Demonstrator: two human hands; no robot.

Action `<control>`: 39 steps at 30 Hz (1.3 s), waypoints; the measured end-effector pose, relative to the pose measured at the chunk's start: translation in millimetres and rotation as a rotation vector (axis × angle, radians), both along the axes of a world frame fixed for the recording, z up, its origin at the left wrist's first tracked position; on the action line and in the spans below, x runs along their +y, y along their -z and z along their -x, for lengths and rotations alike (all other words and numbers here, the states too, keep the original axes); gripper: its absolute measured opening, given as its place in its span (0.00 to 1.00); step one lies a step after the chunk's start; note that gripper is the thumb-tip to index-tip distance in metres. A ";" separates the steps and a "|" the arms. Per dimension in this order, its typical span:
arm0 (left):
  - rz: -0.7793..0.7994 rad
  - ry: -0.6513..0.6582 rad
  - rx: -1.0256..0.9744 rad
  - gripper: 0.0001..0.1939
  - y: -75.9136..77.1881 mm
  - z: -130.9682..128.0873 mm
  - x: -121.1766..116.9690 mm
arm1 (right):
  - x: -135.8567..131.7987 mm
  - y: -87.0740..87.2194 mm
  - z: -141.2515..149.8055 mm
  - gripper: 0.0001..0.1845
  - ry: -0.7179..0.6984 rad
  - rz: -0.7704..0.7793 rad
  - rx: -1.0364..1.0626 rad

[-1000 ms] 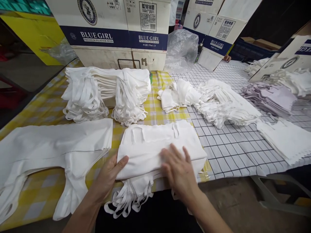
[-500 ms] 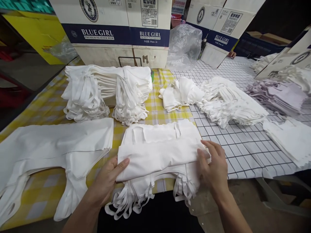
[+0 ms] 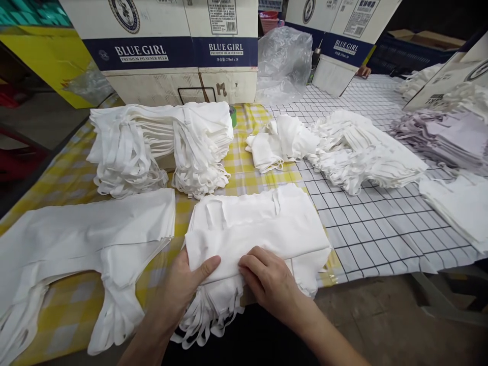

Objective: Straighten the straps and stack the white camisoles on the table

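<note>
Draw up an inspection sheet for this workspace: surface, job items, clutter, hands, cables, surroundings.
Surface: a yellow checked cloth beside a white gridded cloth.
Job items: layered white fabric pieces, with straps spilling out on the near side.
Clutter: a taller strapped white stack, flat white pieces at left, a lilac stack at right, and a clear plastic bag.
Hands: left hand grips the fabric's left end, thumb on top; right hand has curled fingers at the near edge, pinching or only resting unclear.
Cables: nothing seen.
Surroundings: Blue Girl cartons behind; another person's hand at the far side.
</note>
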State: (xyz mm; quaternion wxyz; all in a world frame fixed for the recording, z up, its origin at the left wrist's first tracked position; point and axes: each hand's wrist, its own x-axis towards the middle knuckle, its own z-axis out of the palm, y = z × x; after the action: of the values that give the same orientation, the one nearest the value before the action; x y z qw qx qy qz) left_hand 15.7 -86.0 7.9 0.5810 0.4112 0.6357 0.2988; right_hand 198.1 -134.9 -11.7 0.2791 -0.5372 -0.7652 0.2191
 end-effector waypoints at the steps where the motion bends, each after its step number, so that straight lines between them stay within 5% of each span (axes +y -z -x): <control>1: -0.006 0.017 0.032 0.23 -1.0 0.4 0.1 | 0.1 -0.9 -0.6 0.09 -0.001 0.006 -0.013; 12: -0.014 0.107 0.036 0.23 14.4 13.0 2.7 | 0.8 -7.3 6.9 0.16 -0.139 -0.021 -0.269; 28: -0.022 0.097 -0.088 0.21 14.0 9.5 2.8 | 0.9 -7.9 6.4 0.14 -0.154 0.024 -0.184; 32: -0.011 0.065 -0.062 0.22 10.7 6.7 2.5 | -1.0 -10.0 1.3 0.10 -0.151 0.044 -0.028; 35: 0.027 0.009 -0.084 0.23 5.9 3.5 2.6 | -1.7 -11.8 -16.3 0.08 0.038 -0.008 0.214; 39: 0.056 -0.007 -0.137 0.23 2.2 1.2 2.2 | 3.2 -8.7 -60.1 0.07 0.607 -0.103 0.138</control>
State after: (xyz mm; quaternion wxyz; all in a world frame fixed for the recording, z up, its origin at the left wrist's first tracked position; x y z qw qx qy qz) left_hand 14.5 -83.8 5.7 0.6334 0.3711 0.6040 0.3103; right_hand 258.2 -131.8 -3.0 0.4098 -0.7100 -0.5594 0.1225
